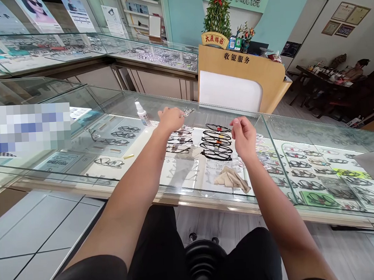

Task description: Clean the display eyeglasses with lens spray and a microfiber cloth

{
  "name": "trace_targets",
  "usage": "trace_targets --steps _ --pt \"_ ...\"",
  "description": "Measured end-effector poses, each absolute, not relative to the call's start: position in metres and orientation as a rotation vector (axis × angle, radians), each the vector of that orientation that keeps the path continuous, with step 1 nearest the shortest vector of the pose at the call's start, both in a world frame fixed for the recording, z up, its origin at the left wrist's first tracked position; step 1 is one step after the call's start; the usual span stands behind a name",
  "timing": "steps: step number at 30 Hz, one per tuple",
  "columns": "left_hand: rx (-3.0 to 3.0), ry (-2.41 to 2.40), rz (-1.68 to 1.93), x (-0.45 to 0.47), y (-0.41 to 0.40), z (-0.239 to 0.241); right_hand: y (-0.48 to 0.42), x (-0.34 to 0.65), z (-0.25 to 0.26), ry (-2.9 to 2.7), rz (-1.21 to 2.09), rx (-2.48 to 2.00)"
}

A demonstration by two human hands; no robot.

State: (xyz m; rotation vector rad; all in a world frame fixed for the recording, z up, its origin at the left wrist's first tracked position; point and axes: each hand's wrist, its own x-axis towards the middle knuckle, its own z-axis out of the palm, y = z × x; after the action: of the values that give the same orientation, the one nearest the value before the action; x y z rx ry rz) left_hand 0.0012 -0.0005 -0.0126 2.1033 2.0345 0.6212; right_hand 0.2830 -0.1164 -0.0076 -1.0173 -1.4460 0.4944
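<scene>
My left hand [170, 119] reaches out over the glass counter [78, 108], its fingers closed on a pair of thin-framed glasses [187, 112] held just above the glass. My right hand [243, 137] hovers to the right, fingers loosely curled and partly apart, with nothing visible in it. Between and beneath the hands lie rows of dark-framed glasses [217, 142] inside the case. A beige cleaning cloth [231, 179] lies crumpled on the glass near my right wrist. A small white spray bottle [141, 114] stands left of my left hand.
More glasses fill the case to the right [317, 170] and left [112, 142]. A wooden cashier desk [240, 76] with plants stands behind. A second glass counter [75, 49] runs at the back left. A black stool [204, 260] sits between my knees.
</scene>
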Motion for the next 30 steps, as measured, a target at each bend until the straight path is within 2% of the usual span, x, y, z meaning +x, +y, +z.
trace_targets --steps 3,6,11,20,30 --pt "1.998 1.883 0.948 0.017 -0.015 0.003 -0.112 0.283 -0.011 -1.428 0.525 -1.016" --pt "1.808 1.435 1.236 0.048 -0.043 0.016 -0.109 0.282 -0.014 -1.457 0.577 -1.056" --pt "1.732 0.863 1.239 0.101 -0.098 0.017 -0.108 0.281 -0.016 -1.492 0.551 -1.078" --pt "1.626 0.874 1.373 0.109 -0.102 0.007 -0.116 0.282 -0.007 -1.566 0.513 -1.005" --pt "1.579 0.740 1.263 0.109 -0.093 0.005 -0.117 0.284 -0.004 -1.623 0.563 -0.982"
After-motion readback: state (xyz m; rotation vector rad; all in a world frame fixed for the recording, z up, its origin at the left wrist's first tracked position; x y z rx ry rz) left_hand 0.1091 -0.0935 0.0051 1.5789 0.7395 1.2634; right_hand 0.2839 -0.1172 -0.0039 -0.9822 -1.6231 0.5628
